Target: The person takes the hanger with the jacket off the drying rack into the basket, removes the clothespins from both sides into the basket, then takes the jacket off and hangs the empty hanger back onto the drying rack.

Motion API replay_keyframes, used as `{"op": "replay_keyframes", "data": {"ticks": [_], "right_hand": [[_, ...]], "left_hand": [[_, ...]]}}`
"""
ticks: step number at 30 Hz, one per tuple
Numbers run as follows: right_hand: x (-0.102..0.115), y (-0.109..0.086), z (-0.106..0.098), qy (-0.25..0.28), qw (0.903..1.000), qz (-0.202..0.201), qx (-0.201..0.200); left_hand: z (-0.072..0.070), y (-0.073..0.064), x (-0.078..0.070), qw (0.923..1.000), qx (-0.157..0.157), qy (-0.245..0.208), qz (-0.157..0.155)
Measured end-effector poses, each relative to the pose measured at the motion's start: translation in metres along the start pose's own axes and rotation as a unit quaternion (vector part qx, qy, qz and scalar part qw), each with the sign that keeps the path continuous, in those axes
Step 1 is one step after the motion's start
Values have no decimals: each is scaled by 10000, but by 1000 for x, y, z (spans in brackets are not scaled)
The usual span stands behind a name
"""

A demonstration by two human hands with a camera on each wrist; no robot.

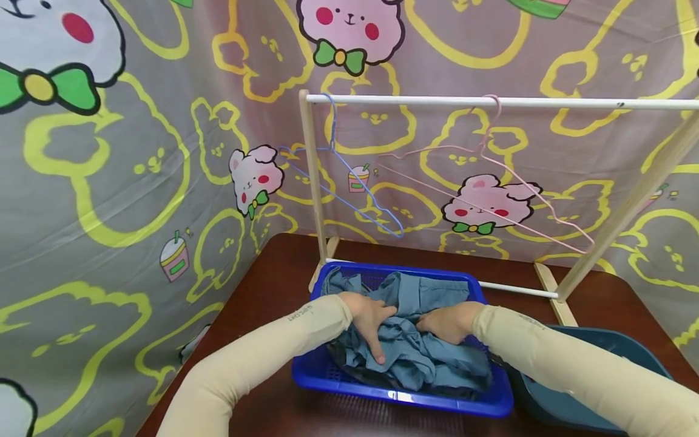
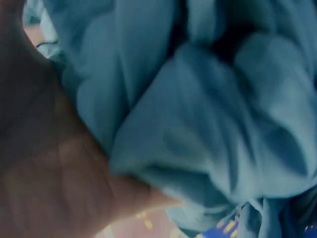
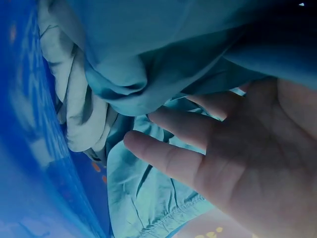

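Note:
Rumpled blue-grey clothing [image 1: 415, 358] fills a blue plastic basket [image 1: 349, 388] in the head view. My left hand [image 1: 368, 318] rests on the cloth's left side, thumb and fingers spread apart; in the left wrist view bunched fabric [image 2: 198, 124] lies against the palm. My right hand [image 1: 450, 323] reaches into the folds from the right, its fingertips hidden in the head view. The right wrist view shows its fingers [image 3: 168, 161] nearly straight under a fold, near a gathered, elastic-looking edge [image 3: 173, 218]. A paler grey cloth [image 3: 81, 99] lies by the basket wall.
Behind the basket stands a clothes rack with a white rail [image 1: 404, 100] and wooden legs. A blue hanger [image 1: 357, 182] and a pink hanger [image 1: 537, 188] hang from it. A dark teal tub [image 1: 617, 340] sits at right, partly under my right sleeve, on the brown table [image 1: 267, 303].

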State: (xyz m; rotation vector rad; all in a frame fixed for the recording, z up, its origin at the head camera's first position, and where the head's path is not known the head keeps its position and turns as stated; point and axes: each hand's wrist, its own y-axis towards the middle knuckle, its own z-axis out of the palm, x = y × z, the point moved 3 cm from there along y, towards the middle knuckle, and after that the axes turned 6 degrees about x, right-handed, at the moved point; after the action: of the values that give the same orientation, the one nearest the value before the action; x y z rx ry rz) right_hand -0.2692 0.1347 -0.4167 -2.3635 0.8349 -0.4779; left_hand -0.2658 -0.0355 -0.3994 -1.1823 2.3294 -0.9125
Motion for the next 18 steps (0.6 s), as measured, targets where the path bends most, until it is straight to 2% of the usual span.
{"op": "replay_keyframes", "data": {"ticks": [1,3,6,10,14,18], "right_hand": [[1,0,-1,58,9998,176,122],[2,-1,-2,34,9996,226,189],[7,-7,-8,150,9988,384,270],[13,-28,-18,528,9980,301,-150],[15,-55,-28,1133,9913,-1,-669],[16,-75,-25,1501,9863,-77,-685]], "left_hand": [[2,3,-2,9997,-55,213,-130],[6,7,-4,9984,-122,450,-334],[10,13,-4,9971,-160,587,-466],[11,12,-1,9979,-95,498,-408],[11,10,1,9987,-96,429,-270],[11,8,2,9990,-209,348,-193]]}}
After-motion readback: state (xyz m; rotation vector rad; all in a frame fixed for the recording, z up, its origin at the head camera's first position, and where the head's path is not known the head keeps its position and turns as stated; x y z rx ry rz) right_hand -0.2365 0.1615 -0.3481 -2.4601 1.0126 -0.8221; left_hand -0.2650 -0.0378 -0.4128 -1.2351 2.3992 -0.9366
